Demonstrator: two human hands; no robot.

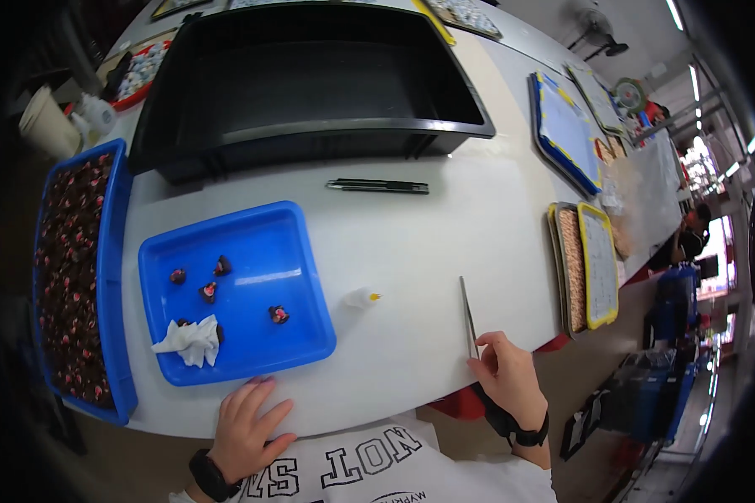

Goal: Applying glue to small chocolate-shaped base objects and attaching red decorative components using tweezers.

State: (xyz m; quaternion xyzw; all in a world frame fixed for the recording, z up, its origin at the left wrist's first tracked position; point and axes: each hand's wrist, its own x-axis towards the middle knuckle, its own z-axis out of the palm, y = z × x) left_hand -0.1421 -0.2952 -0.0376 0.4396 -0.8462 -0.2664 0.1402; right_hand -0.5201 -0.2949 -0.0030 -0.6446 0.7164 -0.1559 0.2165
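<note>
While the right hand (512, 381) pinches slim metal tweezers (467, 308) pointing away from its fingers, the left hand (248, 427) lies at the bench (411, 243) edge, its fingers loosely spread. Just beyond the left fingers sits a shallow blue tray (256, 348) of small dark-and-red pieces (208, 292); a yellow-tipped bottle (359, 298) is left of the right fingers.

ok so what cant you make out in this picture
In the head view:
- the dark thing in the shallow blue tray: mostly covered by the crumpled white tissue
- the near end of the thin metal tool: hidden by the right hand
- the small bottle's contents: too small and pale
- the far tray of pale pieces: cut off by the top edge
</note>
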